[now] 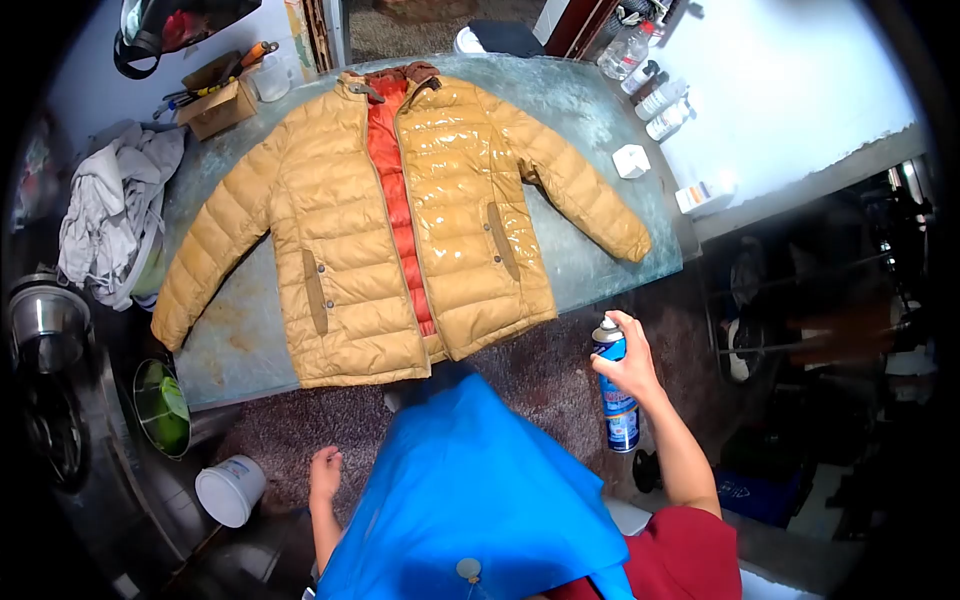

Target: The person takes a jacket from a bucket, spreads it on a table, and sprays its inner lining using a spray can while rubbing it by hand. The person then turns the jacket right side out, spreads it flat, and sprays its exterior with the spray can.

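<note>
My right hand (pixel 636 366) is wrapped round a blue aerosol spray can (pixel 622 426), with the index finger at its top nozzle. The can is upright, in front of the table and apart from the jacket. A tan quilted puffer jacket (pixel 350 250) with a red lining lies spread and unzipped on the table (pixel 610 278). Its right-hand front panel shines with wet-looking patches; the left-hand panel looks duller. My left hand (pixel 325 472) hangs low beside my blue apron (pixel 470 480), loosely curled with nothing visible in it.
Several bottles (pixel 660 100) and a small white box (pixel 630 161) stand at the back right. On the left are a carton of tools (pixel 217 108), crumpled grey cloth (pixel 115 205), a green basket (pixel 163 408) and a white bucket (pixel 230 490).
</note>
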### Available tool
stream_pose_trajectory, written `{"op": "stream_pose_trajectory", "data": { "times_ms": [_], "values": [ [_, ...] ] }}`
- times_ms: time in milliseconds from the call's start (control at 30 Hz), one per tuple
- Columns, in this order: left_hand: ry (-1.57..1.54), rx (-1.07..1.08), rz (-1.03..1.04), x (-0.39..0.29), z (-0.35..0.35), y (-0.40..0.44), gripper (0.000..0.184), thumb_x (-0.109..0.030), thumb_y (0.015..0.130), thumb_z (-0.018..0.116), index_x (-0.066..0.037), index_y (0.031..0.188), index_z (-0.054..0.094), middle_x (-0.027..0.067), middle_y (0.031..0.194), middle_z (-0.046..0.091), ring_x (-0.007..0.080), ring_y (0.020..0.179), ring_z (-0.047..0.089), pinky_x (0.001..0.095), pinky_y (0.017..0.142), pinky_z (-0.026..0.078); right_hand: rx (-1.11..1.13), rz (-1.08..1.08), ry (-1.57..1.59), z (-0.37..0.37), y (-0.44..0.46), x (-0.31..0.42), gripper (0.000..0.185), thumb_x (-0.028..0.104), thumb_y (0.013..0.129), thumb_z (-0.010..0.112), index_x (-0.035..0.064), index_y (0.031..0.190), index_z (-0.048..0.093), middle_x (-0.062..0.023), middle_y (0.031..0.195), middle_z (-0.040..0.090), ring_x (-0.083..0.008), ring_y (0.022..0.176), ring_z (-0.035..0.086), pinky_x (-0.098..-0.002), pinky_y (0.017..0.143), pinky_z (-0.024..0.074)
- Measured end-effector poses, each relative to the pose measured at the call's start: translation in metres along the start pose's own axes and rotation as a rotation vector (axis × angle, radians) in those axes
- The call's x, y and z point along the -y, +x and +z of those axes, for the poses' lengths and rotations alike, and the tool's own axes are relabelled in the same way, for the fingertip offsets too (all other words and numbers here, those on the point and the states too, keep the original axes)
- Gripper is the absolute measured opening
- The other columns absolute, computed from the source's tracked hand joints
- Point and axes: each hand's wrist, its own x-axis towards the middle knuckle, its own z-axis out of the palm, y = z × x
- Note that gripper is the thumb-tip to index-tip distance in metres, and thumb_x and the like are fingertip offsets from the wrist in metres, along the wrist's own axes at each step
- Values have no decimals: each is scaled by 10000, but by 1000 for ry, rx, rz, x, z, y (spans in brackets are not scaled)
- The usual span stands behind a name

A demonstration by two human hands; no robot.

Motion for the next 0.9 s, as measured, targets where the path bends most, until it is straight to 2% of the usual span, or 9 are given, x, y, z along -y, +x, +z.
{"op": "stream_pose_trajectory", "data": {
  "times_ms": [100,167,267,367,600,633,667,767,900],
  "values": [
    [-3,42,-50,-8,-3,5,251,-138,851,629,-4,1063,633,175,1030,623,282,897,627,348,810,501,19,-81,40,18,-6,16,681,163,636,743,115,1265,487,-163,1038,515,-334,979,559,-391,865,464],
    [-35,78,-51,-1,-2,15,252,-125,880,614,10,1093,614,120,1035,621,195,928,610,325,827,491,32,-18,84,30,-4,29,713,170,642,746,122,1295,466,-166,1058,513,-336,988,557,-393,870,463],
    [-21,28,18,-12,-9,21,251,-131,856,627,-3,1071,629,161,1017,621,256,868,628,337,787,505,-81,-1,87,40,3,32,709,166,651,743,124,1300,461,-174,1062,510,-341,970,563,-398,861,469],
    [40,32,0,-36,-21,17,248,-121,852,631,-6,1072,631,150,1009,620,238,855,625,328,778,503,-47,-38,72,49,-1,32,701,163,652,745,128,1294,466,-172,1063,507,-343,961,573,-398,845,478],
    [43,38,-33,-23,-26,11,249,-115,850,634,-8,1075,632,149,1010,617,234,850,622,322,781,502,-13,-88,113,70,0,53,687,177,656,747,151,1284,470,-172,1059,496,-361,960,582,-426,819,491],
    [60,60,-53,-21,-27,10,261,-127,861,628,-8,1093,631,146,1047,623,235,905,623,324,808,495,-14,-82,111,72,3,56,690,181,656,745,155,1287,468,-174,1060,493,-365,960,581,-429,818,491],
    [75,81,-74,-20,-27,10,273,-138,872,622,-7,1111,629,142,1084,628,237,960,623,326,835,489,-52,-62,109,74,8,57,695,190,656,744,154,1291,464,-181,1063,491,-374,956,578,-431,820,490],
    [26,55,-76,-13,-25,10,277,-141,874,620,-1,1114,626,147,1075,629,240,955,624,327,843,490,-143,-90,147,80,17,58,684,199,658,743,152,1284,473,-200,1072,493,-393,947,578,-430,817,495],
    [36,57,-64,-12,-25,9,277,-139,874,621,-3,1115,626,146,1070,630,235,955,621,324,842,490,34,-144,112,87,9,67,666,155,652,752,125,1262,487,-178,1057,511,-365,949,577,-411,829,490]
  ]
}}
